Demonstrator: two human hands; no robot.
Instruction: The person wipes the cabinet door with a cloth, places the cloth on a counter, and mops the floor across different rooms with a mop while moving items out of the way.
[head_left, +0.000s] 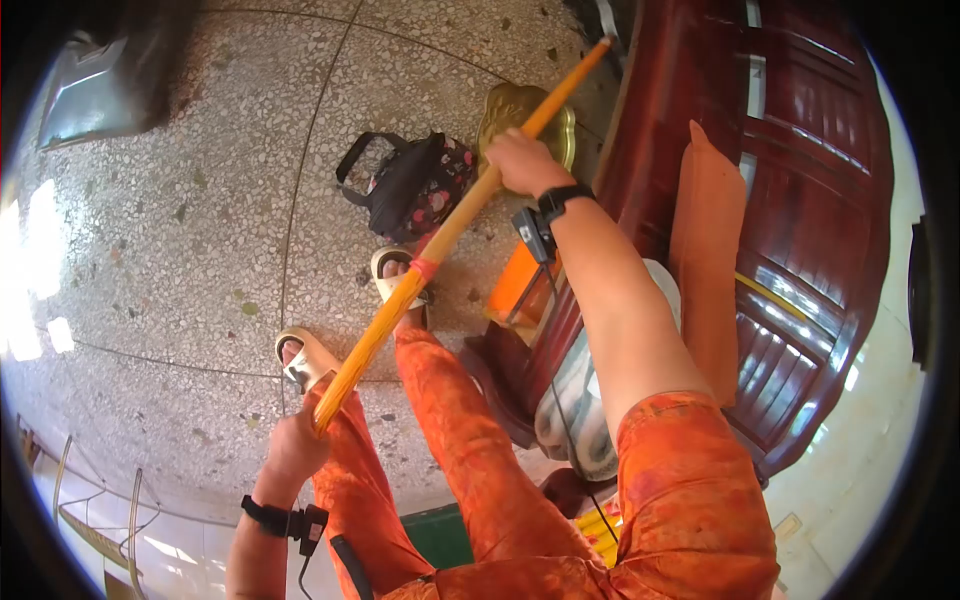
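Note:
A long yellow wooden pole (385, 318) with a pink band near its middle slants from lower left to upper right in front of me. My left hand (297, 445) is closed around its thicker lower end. Farther up, my right hand (523, 162) wraps around the pole, with the thin tip extending beyond it toward the dark red wooden bench (655, 130). Beneath the pole, a black floral bag (420, 190) lies on the speckled floor. A gold-coloured, scallop-edged object (508, 103) is partly hidden behind my right hand.
An orange box (520, 285) sits beside the bench's front. On the bench are an orange-brown flat piece (708, 240) and a grey-white rolled blanket (578, 410). My sandalled feet stand below the pole. A dark, shiny object (100, 85) is at upper left, a metal rack (100, 515) at lower left.

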